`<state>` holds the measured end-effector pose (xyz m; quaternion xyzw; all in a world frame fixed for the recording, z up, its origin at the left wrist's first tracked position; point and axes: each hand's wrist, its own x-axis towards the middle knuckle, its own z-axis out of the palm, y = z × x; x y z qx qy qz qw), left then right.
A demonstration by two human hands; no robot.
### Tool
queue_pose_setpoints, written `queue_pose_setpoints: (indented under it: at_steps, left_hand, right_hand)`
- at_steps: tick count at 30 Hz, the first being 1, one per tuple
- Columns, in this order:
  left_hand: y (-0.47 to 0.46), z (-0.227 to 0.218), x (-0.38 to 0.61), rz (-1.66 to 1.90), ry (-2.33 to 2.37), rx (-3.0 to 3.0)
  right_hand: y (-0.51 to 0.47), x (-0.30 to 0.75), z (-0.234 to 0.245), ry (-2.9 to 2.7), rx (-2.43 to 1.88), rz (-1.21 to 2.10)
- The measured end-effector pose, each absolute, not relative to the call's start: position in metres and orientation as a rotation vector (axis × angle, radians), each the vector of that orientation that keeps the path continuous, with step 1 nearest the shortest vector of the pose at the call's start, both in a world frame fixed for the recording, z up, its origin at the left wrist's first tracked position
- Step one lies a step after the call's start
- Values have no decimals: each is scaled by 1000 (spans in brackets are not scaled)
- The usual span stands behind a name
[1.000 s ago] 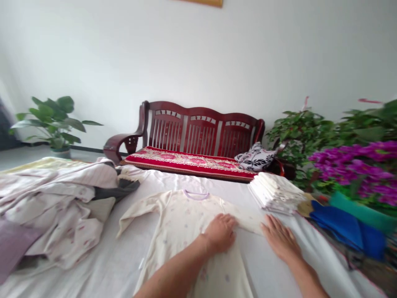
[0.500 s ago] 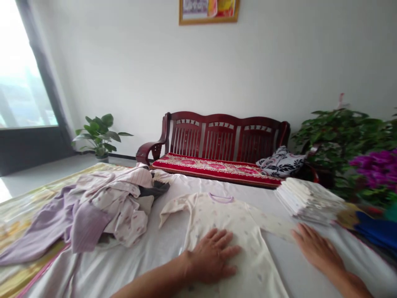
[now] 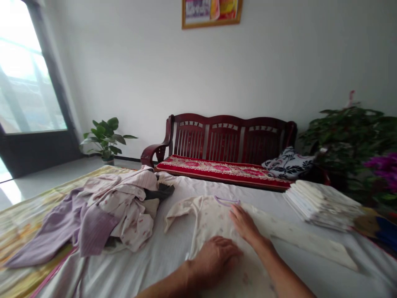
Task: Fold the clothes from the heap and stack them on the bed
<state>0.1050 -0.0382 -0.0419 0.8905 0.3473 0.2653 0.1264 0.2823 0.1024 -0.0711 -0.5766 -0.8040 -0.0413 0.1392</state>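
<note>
A long-sleeved cream top with small faint prints and a lilac neckline lies spread on the white sheet, its left sleeve bent and its right sleeve stretched out. My left hand rests on the body of the top, fingers slightly bent and a little blurred. Just under the neckline, on the upper right of the chest, my right hand lies with its fingers stretched out. Neither hand grips the cloth. My forearms cover part of the lower body of the top.
To the left is a loose heap of lilac and printed clothes. A neat stack of folded white clothes stands at the right. Beyond the white sheet are a red wooden bench, a patterned cushion and potted plants.
My right hand has moved left from the sleeve's end to the chest near the neckline. The right sleeve now lies straighter. My left hand stays on the top, its fingers less spread.
</note>
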Motion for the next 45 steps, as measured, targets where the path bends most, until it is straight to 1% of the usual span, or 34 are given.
queue_pose_setpoints:
  at_steps: [4,7,9,11,13,14,16,20,23,27,33,39,42,45]
  left_hand:
    - [-34,-35,97,982,1099,2116]
    - [-6,-26,71,1222,1217,1785]
    - [20,-16,41,1296,1370,1648]
    - [41,-6,5,1158,1739,1705]
    - [53,3,-28,720,2168,1920]
    - [56,6,-41,615,2239,1936]
    - [55,7,-59,417,2290,1973]
    - [48,2,-67,183,2231,2021]
    - [46,-2,-66,89,2209,2033]
    - [45,-5,-68,57,2212,1988]
    - [41,-13,-70,182,2106,2015]
    - [46,-19,-70,537,2045,2019]
    - [52,-12,-76,726,2047,1973]
    - [55,4,-89,857,2024,1971]
  right_hand:
    - [92,270,-76,-2309,-1738,-162]
    - [87,272,-73,-2318,-1726,-156]
    - [85,272,-70,-2304,-1719,-157]
    - [83,270,-67,-2290,-1714,-147]
    - [81,269,-64,-2278,-1710,-128]
    - [81,268,-63,-2272,-1707,-121]
    - [80,268,-62,-2260,-1700,-108]
    - [81,269,-62,-2246,-1692,-101]
    - [81,269,-63,-2248,-1686,-104]
    - [82,270,-63,-2240,-1677,-99]
    - [83,270,-64,-2231,-1683,-76]
    - [81,270,-61,-2222,-1685,-77]
    - [80,270,-60,-2228,-1677,-80]
    - [81,270,-61,-2230,-1673,-77]
